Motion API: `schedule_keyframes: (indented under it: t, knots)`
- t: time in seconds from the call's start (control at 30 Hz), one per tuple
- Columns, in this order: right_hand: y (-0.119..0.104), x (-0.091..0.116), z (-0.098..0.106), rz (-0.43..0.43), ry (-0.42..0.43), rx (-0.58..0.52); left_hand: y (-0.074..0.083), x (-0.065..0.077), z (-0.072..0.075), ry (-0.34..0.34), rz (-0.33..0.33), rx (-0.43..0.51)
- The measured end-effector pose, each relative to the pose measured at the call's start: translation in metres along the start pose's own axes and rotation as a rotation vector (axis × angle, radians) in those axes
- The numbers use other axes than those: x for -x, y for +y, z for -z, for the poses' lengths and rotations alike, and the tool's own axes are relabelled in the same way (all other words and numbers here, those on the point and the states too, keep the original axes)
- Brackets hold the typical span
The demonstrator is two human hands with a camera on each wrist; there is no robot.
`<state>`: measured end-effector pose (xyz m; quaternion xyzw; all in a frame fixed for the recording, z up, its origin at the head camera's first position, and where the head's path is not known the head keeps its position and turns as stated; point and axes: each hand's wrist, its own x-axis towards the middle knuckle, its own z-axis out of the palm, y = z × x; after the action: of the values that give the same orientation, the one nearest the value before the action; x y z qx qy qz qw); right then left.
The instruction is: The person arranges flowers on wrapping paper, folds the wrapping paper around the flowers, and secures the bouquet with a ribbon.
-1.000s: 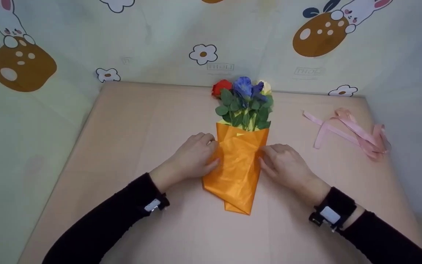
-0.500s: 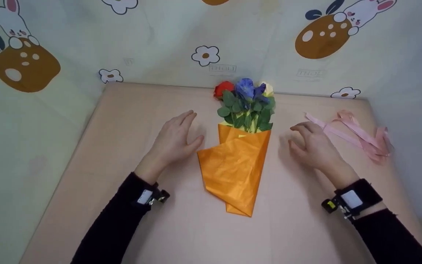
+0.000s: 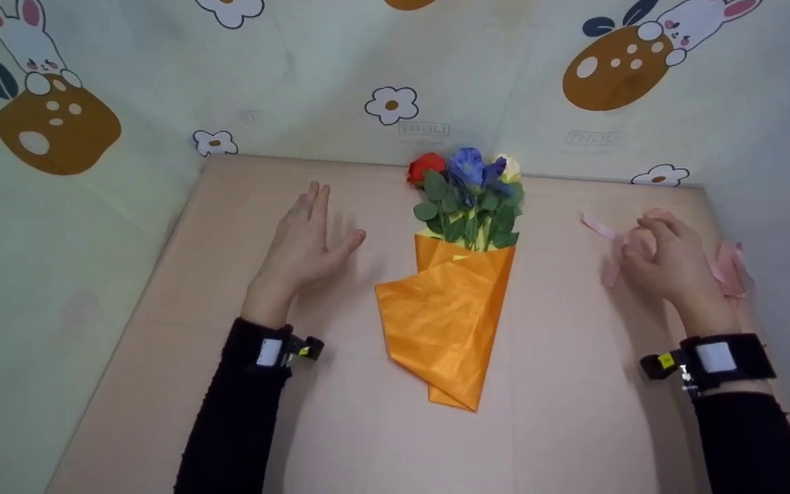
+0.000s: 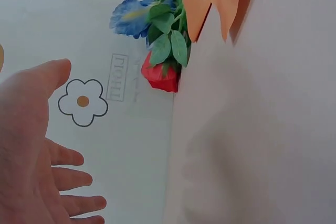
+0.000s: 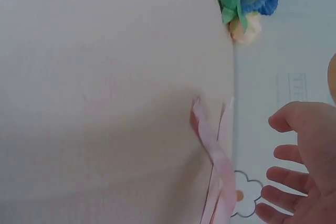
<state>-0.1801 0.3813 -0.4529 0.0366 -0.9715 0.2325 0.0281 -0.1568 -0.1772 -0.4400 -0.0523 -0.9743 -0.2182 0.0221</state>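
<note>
Two bare hands held over the bench (image 3: pixel 573 425), one on either side of a bouquet wrapped in smooth orange paper.
The left hand (image 3: pixel 302 243) hovers left of the bouquet (image 3: pixel 443 322), its fingers extended toward the far edge, thumb spread wide, nothing held; its forearm, in a black sleeve (image 3: pixel 230 425), comes up from the lower left. The right hand (image 3: pixel 676 264) reaches over the loose, satiny pink ribbon (image 3: pixel 731 267) at the far right, fingers gently bent and apart from the thumb, also holding nothing; they look clear of the ribbon, though the height is hard to judge. The bouquet lies mid-bench between the hands, touched by neither, its red rose (image 3: pixel 426 169) and ruffled blue flower (image 3: pixel 467 167) at the far edge, the wrapping's loose flap jutting leftward.
</note>
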Motion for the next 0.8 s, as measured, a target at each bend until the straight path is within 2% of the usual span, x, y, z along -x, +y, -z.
schedule_keyframes:
  t: [0.13, 0.33, 0.47, 0.63, 0.8]
  knots:
    - [0.022, -0.011, 0.004, -0.131, -0.104, 0.085, 0.004, -0.003, -0.005, -0.051, 0.019, 0.020]
    - [0.043, -0.017, 0.005, -0.240, -0.169, 0.195, 0.008, -0.002, -0.006, -0.071, 0.035, 0.053]
    - [0.048, -0.017, 0.000, -0.229, -0.197, 0.192, 0.009, -0.001, -0.006, -0.093, 0.029, 0.053]
    - [0.045, -0.020, -0.010, -0.154, -0.100, 0.167, 0.010, -0.004, -0.007, -0.109, 0.020, 0.051]
    - [0.034, -0.023, -0.015, -0.158, -0.063, 0.132, 0.013, -0.007, -0.009, -0.122, 0.008, 0.048]
